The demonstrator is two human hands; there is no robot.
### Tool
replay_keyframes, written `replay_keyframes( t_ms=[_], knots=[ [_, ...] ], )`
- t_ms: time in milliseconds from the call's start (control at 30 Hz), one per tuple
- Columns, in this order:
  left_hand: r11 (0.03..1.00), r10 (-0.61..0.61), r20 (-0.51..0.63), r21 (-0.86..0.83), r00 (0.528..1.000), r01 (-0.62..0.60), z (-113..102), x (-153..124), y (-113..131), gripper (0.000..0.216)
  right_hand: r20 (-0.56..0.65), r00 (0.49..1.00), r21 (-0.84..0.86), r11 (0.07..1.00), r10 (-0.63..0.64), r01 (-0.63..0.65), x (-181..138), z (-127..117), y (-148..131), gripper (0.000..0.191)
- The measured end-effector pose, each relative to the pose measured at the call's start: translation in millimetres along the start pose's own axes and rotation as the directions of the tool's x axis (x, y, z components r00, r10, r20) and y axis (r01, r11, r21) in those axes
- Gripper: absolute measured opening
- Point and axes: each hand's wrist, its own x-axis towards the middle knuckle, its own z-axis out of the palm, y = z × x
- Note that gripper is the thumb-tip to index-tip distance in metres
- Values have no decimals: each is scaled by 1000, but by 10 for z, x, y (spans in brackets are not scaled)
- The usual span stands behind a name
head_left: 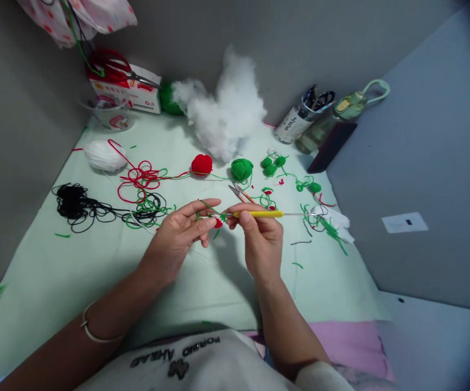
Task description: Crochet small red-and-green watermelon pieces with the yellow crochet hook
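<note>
My left hand (184,228) pinches a tiny red, white and green crocheted piece (218,219) above the pale green table (76,271). Green yarn runs over its fingers. My right hand (259,239) grips a yellow-handled crochet hook (259,214), held level, with its tip at the small piece. The two hands nearly touch at the middle of the table. A red yarn ball (201,164) and a green yarn ball (242,169) lie just beyond them.
Loose black yarn (74,203), tangled red yarn (141,179) and a white ball (105,155) lie left. White stuffing (227,114) sits at the back. Small scissors (239,193), green crocheted bits (273,163), a pen cup (300,119), a bottle (332,122) and grey walls surround.
</note>
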Motion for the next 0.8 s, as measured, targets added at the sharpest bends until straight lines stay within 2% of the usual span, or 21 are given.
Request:
replay_keyframes(
  t_ms=[267, 433, 533, 633, 700, 800],
  knots=[
    [999, -10, 47, -34, 999, 12, 22, -28, 18, 22, 3, 994, 134, 985, 110, -109, 28, -10, 11, 19],
    [999, 18, 26, 36, 1000, -19, -8, -40, 6, 22, 11, 997, 92, 993, 76, -76, 22, -17, -12, 22],
    [989, 83, 5, 120, 996, -83, -26, -40, -10, 23, -7, 1000, -1, 1000, -27, 27, -22, -6, -31, 19],
    [972, 140, -6, 191, 990, -136, -31, -41, -39, 27, 31, 980, -201, 959, -198, 200, -72, 9, -36, 20],
    [966, 167, -10, 202, 986, -162, -21, -44, -60, 31, 135, 927, -361, 854, -351, 376, -96, 14, -24, 21],
    [979, 166, -24, 127, 986, -162, 1, -46, -76, 40, 317, 815, -538, 616, -485, 576, -107, 10, -3, 24]
  ],
)
